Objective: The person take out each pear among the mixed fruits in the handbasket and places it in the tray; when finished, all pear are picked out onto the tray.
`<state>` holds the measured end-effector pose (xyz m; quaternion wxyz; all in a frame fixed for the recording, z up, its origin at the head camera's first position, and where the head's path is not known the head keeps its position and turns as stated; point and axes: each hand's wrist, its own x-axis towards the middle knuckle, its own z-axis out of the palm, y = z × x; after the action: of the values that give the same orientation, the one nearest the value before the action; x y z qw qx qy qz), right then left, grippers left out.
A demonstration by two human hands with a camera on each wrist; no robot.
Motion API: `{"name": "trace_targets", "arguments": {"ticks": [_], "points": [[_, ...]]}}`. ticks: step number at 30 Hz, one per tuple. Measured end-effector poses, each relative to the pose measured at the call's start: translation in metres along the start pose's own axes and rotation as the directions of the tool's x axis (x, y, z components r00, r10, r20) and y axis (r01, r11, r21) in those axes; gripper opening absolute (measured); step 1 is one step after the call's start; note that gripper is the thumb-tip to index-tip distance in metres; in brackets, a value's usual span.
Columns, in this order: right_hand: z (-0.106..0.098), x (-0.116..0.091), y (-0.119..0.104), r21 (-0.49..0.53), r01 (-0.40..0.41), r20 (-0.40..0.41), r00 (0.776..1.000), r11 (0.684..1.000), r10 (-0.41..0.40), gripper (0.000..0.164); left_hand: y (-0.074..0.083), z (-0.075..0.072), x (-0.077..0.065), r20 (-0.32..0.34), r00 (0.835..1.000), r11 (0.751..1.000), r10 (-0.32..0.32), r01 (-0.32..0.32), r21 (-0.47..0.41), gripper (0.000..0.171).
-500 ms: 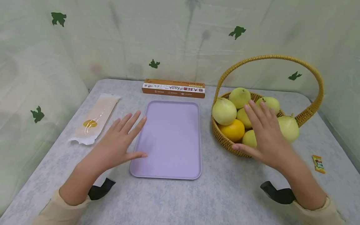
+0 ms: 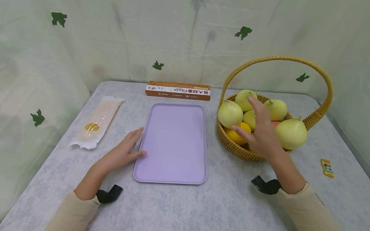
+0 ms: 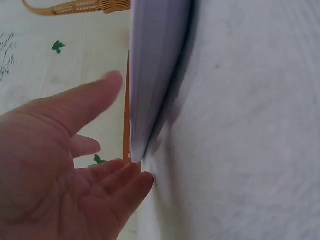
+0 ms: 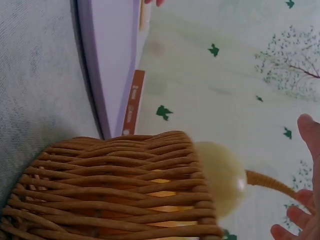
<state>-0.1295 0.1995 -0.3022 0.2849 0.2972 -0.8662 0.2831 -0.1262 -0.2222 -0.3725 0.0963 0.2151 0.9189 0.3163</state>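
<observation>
Hovering empty and spread, the right grip [image 2: 263, 136] is above the pale fruit [image 2: 230, 114] in the basket [image 2: 234, 148] — likely weighty, smooth, best cupped round the middle — with the left grip [image 2: 121, 154] relaxed and empty by the tray [image 2: 173, 144]

On the grey bench [image 2: 185, 208] we see a brown-and-white pasta box [image 2: 177, 90] lying near the far edge, a clear-wrapped pale packet [image 2: 96, 125] at left, and a small yellow sachet [image 2: 327, 168] at right. Behind, we see a pale backdrop [image 2: 179, 38] bearing green shapes [image 2: 243, 33].
</observation>
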Motion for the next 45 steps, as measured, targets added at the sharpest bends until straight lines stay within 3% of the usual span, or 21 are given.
{"name": "trace_targets", "arguments": {"ticks": [5, 11, 15, 22, 28, 40, 45], "points": [[0.015, -0.001, 0.016, 0.048, -0.054, 0.008, 0.999, 0.997, 0.054, 0.082, -0.012, 0.002, 0.0, 0.001, 1.0, 0.978, -0.028, 0.028, -0.207, 0.078], [0.026, -0.001, 0.025, 0.061, -0.051, 0.031, 0.998, 0.997, 0.049, 0.084, -0.022, 0.008, 0.003, -0.02, 1.0, 0.915, 0.001, -0.009, -0.404, 0.07], [0.028, 0.001, 0.025, 0.079, -0.117, 0.09, 0.99, 0.99, 0.11, 0.086, -0.024, 0.011, 0.004, -0.022, 1.0, 0.878, -0.012, 0.0, -0.479, 0.065], [0.031, 0.005, 0.023, 0.135, -0.275, 0.171, 0.953, 0.952, 0.251, 0.087, -0.021, 0.011, 0.002, -0.01, 0.998, 0.848, -0.068, 0.053, -0.527, 0.062], [0.033, 0.01, 0.025, 0.17, -0.394, 0.222, 0.908, 0.903, 0.354, 0.084, -0.021, 0.01, 0.002, -0.002, 0.997, 0.831, -0.073, 0.06, -0.553, 0.061], [0.034, 0.015, 0.03, 0.172, -0.474, 0.259, 0.867, 0.864, 0.425, 0.075, -0.022, 0.01, 0.001, 0.007, 0.997, 0.832, -0.074, 0.065, -0.551, 0.061], [0.034, 0.015, 0.029, 0.208, -0.487, 0.212, 0.869, 0.848, 0.447, 0.074, -0.023, 0.01, 0.002, 0.015, 0.996, 0.828, -0.085, 0.079, -0.555, 0.062]]}}
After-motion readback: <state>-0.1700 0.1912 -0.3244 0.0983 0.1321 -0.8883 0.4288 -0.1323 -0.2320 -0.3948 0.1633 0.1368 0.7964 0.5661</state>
